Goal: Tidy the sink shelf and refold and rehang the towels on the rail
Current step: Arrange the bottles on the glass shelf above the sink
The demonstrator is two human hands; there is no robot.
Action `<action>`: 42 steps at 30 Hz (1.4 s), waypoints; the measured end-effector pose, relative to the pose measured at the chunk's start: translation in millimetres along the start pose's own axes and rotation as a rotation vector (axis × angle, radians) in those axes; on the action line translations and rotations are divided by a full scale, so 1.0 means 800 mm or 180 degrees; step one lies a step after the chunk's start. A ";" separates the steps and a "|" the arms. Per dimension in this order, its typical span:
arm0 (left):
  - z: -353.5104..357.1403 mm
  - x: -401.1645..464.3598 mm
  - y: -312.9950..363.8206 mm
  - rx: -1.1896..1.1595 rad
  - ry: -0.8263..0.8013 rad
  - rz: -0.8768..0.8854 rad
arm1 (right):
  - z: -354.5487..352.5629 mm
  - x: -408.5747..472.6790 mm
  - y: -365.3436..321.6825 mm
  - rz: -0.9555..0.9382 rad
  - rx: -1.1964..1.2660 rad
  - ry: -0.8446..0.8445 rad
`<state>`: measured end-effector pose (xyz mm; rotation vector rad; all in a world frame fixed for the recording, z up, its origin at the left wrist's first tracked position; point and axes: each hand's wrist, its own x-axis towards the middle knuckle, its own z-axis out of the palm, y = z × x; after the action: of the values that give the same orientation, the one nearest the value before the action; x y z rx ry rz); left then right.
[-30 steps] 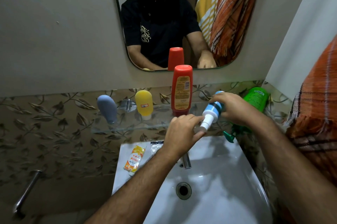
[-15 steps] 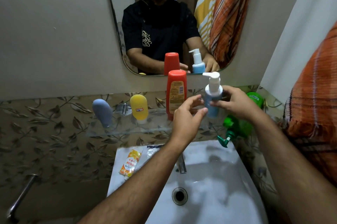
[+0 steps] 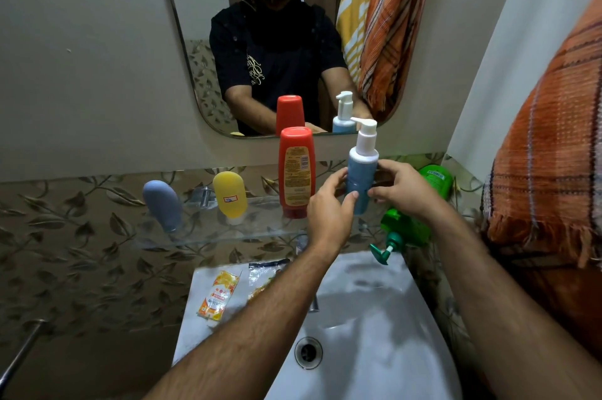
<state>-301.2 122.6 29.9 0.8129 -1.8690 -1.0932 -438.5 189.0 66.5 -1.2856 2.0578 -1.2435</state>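
The glass shelf (image 3: 260, 233) runs across the leaf-patterned wall above the white sink (image 3: 374, 334), and most of what stands on it lies to the left of the two hands. Farthest left of the left hand (image 3: 329, 210) a grey-blue tube (image 3: 163, 205) stands cap down, its long axis near upright and leaning a little to the left. Next comes a yellow tube (image 3: 229, 196), also cap down and upright. Just beside the left hand stands a red bottle (image 3: 296, 171), cap down, long axis vertical, its label turned to the camera.

Below the left forearm, on the sink's flat rim, lie an orange sachet (image 3: 218, 297) and, beside it to the right, a crumpled shiny wrapper (image 3: 265, 275); the basin itself holds only its drain (image 3: 308, 350).

Between the hands is a blue pump bottle (image 3: 361, 178), long axis upright with a slight tilt, white pump head on top and its spout pointing left. The left hand's fingers curl against its left side, thumb on the front low down; the right hand (image 3: 400, 187) wraps its right side. Whether its base touches the shelf cannot be told.

Under and behind the right hand a green pump bottle (image 3: 410, 223) lies tipped, its base up toward the wall and its teal nozzle pointing down at the sink. To the right of the right forearm hangs an orange striped towel (image 3: 550, 145).
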 end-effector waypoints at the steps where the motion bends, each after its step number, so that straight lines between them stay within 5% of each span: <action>1: 0.001 -0.002 0.001 0.0029 0.0003 0.0002 | 0.002 0.001 0.001 0.0010 0.0027 0.0054; 34: -0.006 -0.013 -0.013 -0.0003 -0.0075 0.0092 | 0.010 0.011 -0.004 0.0129 0.0078 -0.0334; 42: -0.006 -0.035 -0.026 -0.0050 0.0167 0.0222 | -0.002 0.008 0.010 0.0038 -0.0273 0.0405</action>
<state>-281.0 135.0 3.6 0.7549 -1.8291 -1.0324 -446.8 185.9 61.0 -1.2590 2.2266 -1.2743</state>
